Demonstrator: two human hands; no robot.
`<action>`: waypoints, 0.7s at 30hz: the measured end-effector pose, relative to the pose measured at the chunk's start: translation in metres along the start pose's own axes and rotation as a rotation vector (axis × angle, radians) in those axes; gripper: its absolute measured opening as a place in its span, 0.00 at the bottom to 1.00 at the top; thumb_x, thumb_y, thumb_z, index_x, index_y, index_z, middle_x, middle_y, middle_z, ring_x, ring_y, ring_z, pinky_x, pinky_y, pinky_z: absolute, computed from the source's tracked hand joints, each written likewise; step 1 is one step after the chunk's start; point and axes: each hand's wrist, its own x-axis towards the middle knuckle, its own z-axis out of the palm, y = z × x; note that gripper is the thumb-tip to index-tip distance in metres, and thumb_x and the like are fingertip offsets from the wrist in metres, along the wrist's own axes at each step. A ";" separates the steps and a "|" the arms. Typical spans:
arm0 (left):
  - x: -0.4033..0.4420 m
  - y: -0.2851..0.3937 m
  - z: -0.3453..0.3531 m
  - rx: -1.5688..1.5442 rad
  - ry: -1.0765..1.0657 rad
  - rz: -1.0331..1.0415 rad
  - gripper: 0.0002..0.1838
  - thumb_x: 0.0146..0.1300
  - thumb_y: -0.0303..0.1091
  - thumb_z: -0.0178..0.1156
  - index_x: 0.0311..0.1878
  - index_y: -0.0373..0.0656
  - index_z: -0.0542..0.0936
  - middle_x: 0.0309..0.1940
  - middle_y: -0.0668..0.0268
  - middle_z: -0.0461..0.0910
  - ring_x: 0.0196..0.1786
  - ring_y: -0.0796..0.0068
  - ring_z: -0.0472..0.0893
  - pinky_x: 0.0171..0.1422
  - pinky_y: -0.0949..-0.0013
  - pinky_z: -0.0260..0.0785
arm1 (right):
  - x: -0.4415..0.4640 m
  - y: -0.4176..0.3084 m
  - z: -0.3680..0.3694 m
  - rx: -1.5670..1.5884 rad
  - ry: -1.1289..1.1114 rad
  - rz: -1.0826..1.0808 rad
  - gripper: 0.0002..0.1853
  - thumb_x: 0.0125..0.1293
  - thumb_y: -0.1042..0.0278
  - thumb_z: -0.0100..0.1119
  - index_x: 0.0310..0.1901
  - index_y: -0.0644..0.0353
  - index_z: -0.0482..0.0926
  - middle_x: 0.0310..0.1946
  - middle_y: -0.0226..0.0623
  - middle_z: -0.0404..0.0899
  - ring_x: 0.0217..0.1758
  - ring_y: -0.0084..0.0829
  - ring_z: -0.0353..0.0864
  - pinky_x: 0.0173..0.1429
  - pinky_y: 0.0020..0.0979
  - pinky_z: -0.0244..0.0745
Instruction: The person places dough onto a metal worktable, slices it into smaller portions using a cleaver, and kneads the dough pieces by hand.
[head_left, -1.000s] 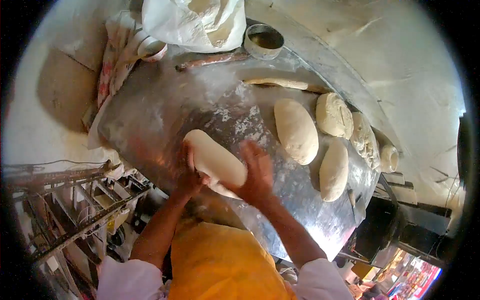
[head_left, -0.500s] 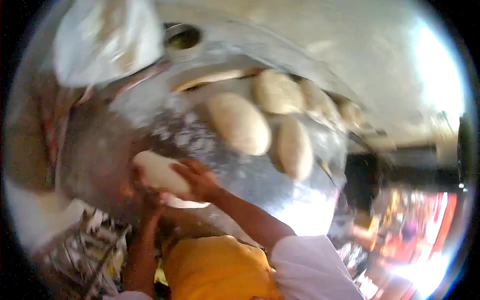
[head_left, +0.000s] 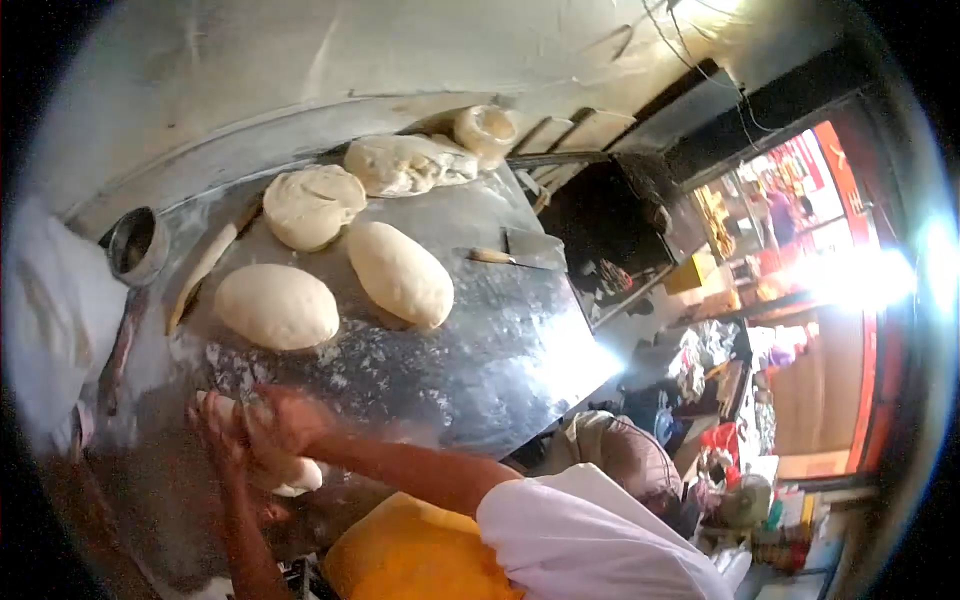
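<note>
A pale piece of dough [head_left: 300, 478] lies at the near left of the floured metal table [head_left: 500, 350], partly covered by my hands. My left hand [head_left: 222, 432] is wrapped around its left part, fingers curled over it. Across its upper side my right hand [head_left: 288, 418] grips the dough, somewhat smeared by motion. Just beyond my hands rest two smooth oval loaves of dough, a left one [head_left: 277, 307] and a right one [head_left: 400, 275].
Further back sit a round dough lump [head_left: 314, 205] and a rougher one [head_left: 400, 166]. A wooden rolling pin [head_left: 212, 264] lies left, near a metal pot [head_left: 138, 246] and a white sack [head_left: 55, 310]. A scraper [head_left: 535, 248] lies at the right edge.
The view has swung to the right, showing more of the shop and the scraper. Both hands stay on the dough, which now shows less between them.
</note>
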 end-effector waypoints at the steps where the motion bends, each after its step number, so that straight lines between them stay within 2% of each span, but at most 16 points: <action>1: 0.004 -0.004 0.002 0.004 -0.006 0.009 0.49 0.74 0.73 0.45 0.82 0.40 0.59 0.82 0.43 0.56 0.84 0.43 0.54 0.85 0.42 0.47 | 0.007 0.002 0.044 0.017 0.003 0.021 0.33 0.79 0.40 0.49 0.76 0.50 0.71 0.73 0.54 0.74 0.72 0.53 0.77 0.77 0.51 0.72; 2: 0.017 -0.008 0.007 -0.002 -0.014 0.023 0.49 0.74 0.73 0.45 0.82 0.40 0.59 0.81 0.43 0.56 0.84 0.43 0.55 0.85 0.42 0.48 | 0.038 0.002 0.102 -0.154 0.178 -0.036 0.34 0.79 0.40 0.49 0.78 0.49 0.67 0.76 0.52 0.70 0.76 0.52 0.72 0.82 0.53 0.64; 4: 0.021 -0.012 0.014 -0.017 -0.011 0.046 0.48 0.75 0.72 0.46 0.82 0.40 0.60 0.81 0.44 0.57 0.84 0.43 0.55 0.85 0.43 0.48 | 0.066 0.007 0.125 -0.342 0.361 -0.065 0.36 0.79 0.39 0.49 0.80 0.49 0.64 0.78 0.50 0.66 0.80 0.51 0.66 0.87 0.55 0.56; 6: 0.029 -0.020 0.021 -0.032 -0.016 0.041 0.47 0.75 0.71 0.46 0.81 0.40 0.61 0.81 0.44 0.58 0.84 0.44 0.56 0.85 0.43 0.49 | 0.074 -0.003 0.113 -0.318 0.292 -0.255 0.38 0.79 0.38 0.49 0.82 0.51 0.60 0.77 0.49 0.66 0.81 0.53 0.62 0.85 0.60 0.51; 7: 0.035 -0.024 0.023 -0.033 -0.025 0.040 0.46 0.76 0.70 0.46 0.81 0.40 0.61 0.81 0.44 0.58 0.84 0.44 0.56 0.84 0.43 0.49 | 0.078 -0.006 0.107 -0.324 0.300 -0.221 0.38 0.79 0.38 0.49 0.82 0.51 0.60 0.77 0.49 0.66 0.81 0.53 0.62 0.85 0.60 0.51; 9: 0.042 -0.026 0.026 -0.042 -0.029 0.041 0.45 0.76 0.69 0.47 0.81 0.40 0.62 0.80 0.45 0.59 0.84 0.44 0.56 0.84 0.44 0.50 | 0.087 -0.018 0.097 -0.177 0.266 -0.331 0.40 0.77 0.38 0.51 0.81 0.55 0.60 0.71 0.50 0.70 0.76 0.53 0.68 0.80 0.57 0.59; 10: 0.045 -0.027 0.024 -0.037 -0.034 0.040 0.45 0.77 0.69 0.47 0.80 0.40 0.63 0.80 0.45 0.60 0.84 0.45 0.56 0.84 0.44 0.50 | 0.093 -0.023 0.093 -0.181 0.265 -0.332 0.40 0.77 0.38 0.51 0.81 0.55 0.60 0.71 0.50 0.70 0.76 0.53 0.68 0.80 0.57 0.59; 12: 0.052 -0.027 0.026 -0.046 -0.021 0.062 0.44 0.77 0.68 0.47 0.80 0.40 0.64 0.80 0.45 0.60 0.84 0.45 0.57 0.84 0.45 0.51 | 0.098 -0.031 0.077 -0.127 0.143 -0.237 0.41 0.76 0.39 0.54 0.81 0.55 0.59 0.71 0.51 0.70 0.73 0.54 0.70 0.76 0.56 0.63; 13: 0.055 -0.028 0.026 -0.051 -0.019 0.076 0.43 0.77 0.67 0.47 0.80 0.40 0.64 0.80 0.45 0.61 0.84 0.45 0.57 0.84 0.45 0.51 | 0.099 -0.033 0.073 -0.136 0.176 -0.242 0.41 0.76 0.39 0.54 0.81 0.55 0.59 0.71 0.51 0.70 0.73 0.54 0.70 0.76 0.56 0.63; 15: 0.065 -0.026 0.028 -0.056 -0.028 0.111 0.42 0.78 0.66 0.48 0.79 0.40 0.65 0.80 0.46 0.62 0.83 0.46 0.58 0.84 0.45 0.52 | 0.101 -0.029 0.064 -0.035 0.087 -0.176 0.41 0.76 0.38 0.54 0.81 0.55 0.59 0.71 0.52 0.70 0.75 0.56 0.68 0.77 0.57 0.61; 16: 0.065 -0.025 0.029 -0.059 -0.027 0.128 0.41 0.78 0.66 0.48 0.79 0.40 0.65 0.79 0.46 0.62 0.83 0.46 0.58 0.84 0.45 0.52 | 0.093 -0.020 0.063 -0.049 0.117 -0.189 0.41 0.76 0.38 0.54 0.81 0.55 0.59 0.71 0.52 0.70 0.75 0.56 0.68 0.77 0.57 0.61; 18: 0.070 -0.031 0.030 -0.066 -0.038 0.148 0.40 0.79 0.65 0.48 0.79 0.40 0.66 0.79 0.46 0.63 0.83 0.46 0.58 0.84 0.46 0.53 | 0.059 0.003 0.055 -0.041 0.380 -0.450 0.41 0.76 0.37 0.55 0.82 0.54 0.59 0.72 0.54 0.69 0.76 0.58 0.66 0.78 0.58 0.61; 20: 0.085 -0.036 0.035 -0.091 -0.046 0.181 0.39 0.79 0.64 0.48 0.79 0.40 0.67 0.79 0.47 0.64 0.83 0.47 0.59 0.84 0.46 0.54 | -0.006 0.019 0.009 -0.142 0.310 -0.283 0.39 0.78 0.42 0.57 0.82 0.52 0.60 0.74 0.56 0.68 0.76 0.60 0.67 0.80 0.55 0.63; 21: 0.095 -0.037 0.038 -0.106 -0.049 0.192 0.39 0.80 0.63 0.49 0.78 0.40 0.68 0.79 0.47 0.64 0.83 0.47 0.59 0.84 0.47 0.54 | -0.036 0.040 -0.008 -0.084 0.354 -0.304 0.37 0.79 0.46 0.57 0.82 0.52 0.61 0.74 0.56 0.68 0.75 0.60 0.68 0.79 0.53 0.65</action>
